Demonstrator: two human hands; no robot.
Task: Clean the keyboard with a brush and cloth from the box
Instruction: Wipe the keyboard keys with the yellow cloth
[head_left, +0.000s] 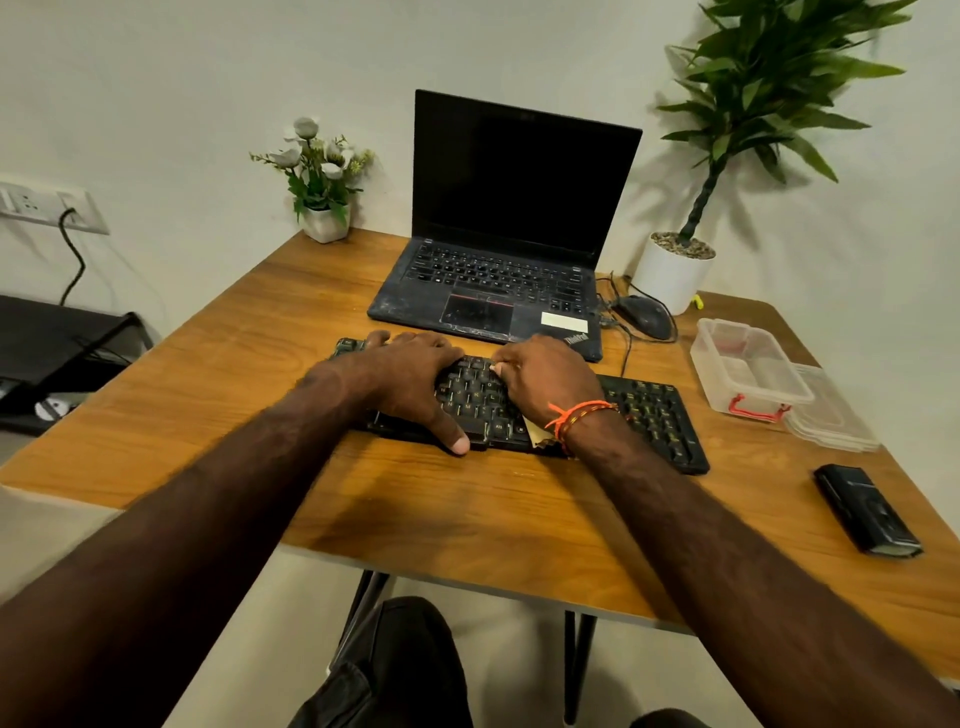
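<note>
Lying on the table (234, 332) before the laptop (498, 270), the keyboard (649, 415) is being steadied by the left hand (410, 379), fingers spread across its left part. The right hand (545, 379) is curling over a pale cloth (535, 428) on the keys. The box (748, 369) is sitting open at right.

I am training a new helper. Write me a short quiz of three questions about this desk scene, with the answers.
1. True or false: the screen of the laptop is dark.
2. Where does the plastic box stand? A) left of the keyboard; B) right of the keyboard; C) on top of the laptop.
3. Fill in the gap: the left hand lies on the ____.

Key: 1 true; 2 B; 3 keyboard.
</note>
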